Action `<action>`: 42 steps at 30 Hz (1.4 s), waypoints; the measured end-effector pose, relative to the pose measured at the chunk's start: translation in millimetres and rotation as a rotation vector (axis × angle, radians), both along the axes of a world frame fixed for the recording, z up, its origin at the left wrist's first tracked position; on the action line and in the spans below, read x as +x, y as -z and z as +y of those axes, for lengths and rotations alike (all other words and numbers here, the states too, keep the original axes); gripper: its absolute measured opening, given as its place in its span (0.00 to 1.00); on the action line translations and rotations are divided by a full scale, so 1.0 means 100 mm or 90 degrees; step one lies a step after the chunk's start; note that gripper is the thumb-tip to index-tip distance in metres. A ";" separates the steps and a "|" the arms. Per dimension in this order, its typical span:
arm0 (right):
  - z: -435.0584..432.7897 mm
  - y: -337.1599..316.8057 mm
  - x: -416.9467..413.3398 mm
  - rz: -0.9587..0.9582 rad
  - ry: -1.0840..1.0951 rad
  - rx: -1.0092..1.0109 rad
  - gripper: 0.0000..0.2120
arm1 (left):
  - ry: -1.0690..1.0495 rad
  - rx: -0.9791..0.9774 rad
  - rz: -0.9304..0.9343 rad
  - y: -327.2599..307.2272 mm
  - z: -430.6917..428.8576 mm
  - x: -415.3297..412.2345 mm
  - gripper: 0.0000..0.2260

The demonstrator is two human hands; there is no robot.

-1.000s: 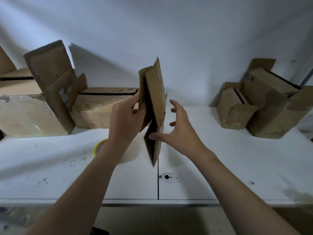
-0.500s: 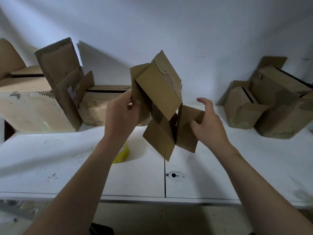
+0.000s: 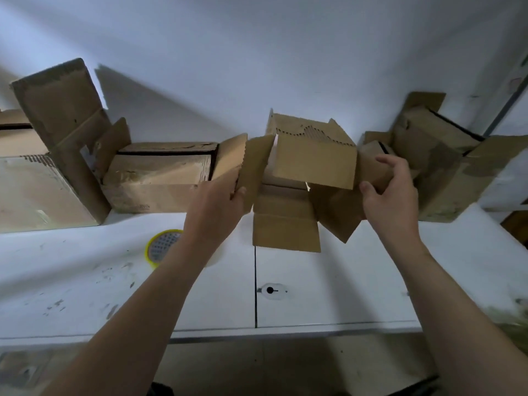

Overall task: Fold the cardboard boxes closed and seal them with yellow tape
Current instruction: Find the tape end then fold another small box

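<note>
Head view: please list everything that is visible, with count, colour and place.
held box: one, brown, flaps open, above table centre
left boxes: about three, brown, back left by wall
right boxes: about three, brown, back right
tape: one roll, yellow, on table, partly behind left arm
table: one, white, scuffed
wall: white, behind
left hand: one, gripping left flap
right hand: one, gripping right flap

Matt brown corrugated cardboard box (image 3: 313, 164); glossy yellow tape roll (image 3: 160, 248); scuffed white table (image 3: 85, 281).
</note>
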State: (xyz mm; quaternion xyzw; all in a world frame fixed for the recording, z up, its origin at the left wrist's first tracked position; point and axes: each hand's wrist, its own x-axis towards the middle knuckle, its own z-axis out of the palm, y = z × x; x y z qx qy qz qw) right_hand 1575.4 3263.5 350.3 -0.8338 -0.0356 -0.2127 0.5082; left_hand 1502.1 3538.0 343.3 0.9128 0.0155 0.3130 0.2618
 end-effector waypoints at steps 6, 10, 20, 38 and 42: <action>-0.16 0.14 0.07 0.014 -0.016 -0.061 0.28 | 0.120 0.005 0.096 0.18 -0.08 0.08 0.46; -0.12 0.20 0.05 -0.022 -0.077 -0.073 0.26 | 0.174 0.089 0.087 0.23 -0.16 0.13 0.37; -0.09 0.50 -0.12 0.039 -0.252 -0.382 0.27 | -0.035 -0.015 0.119 0.15 -0.14 0.23 0.24; 0.09 0.67 0.09 -0.119 -0.052 -0.308 0.17 | 0.052 -0.108 0.168 0.08 -0.16 0.19 0.28; 0.29 0.63 0.03 -0.205 -0.064 -0.314 0.34 | 0.085 -0.144 0.180 0.09 -0.12 0.10 0.28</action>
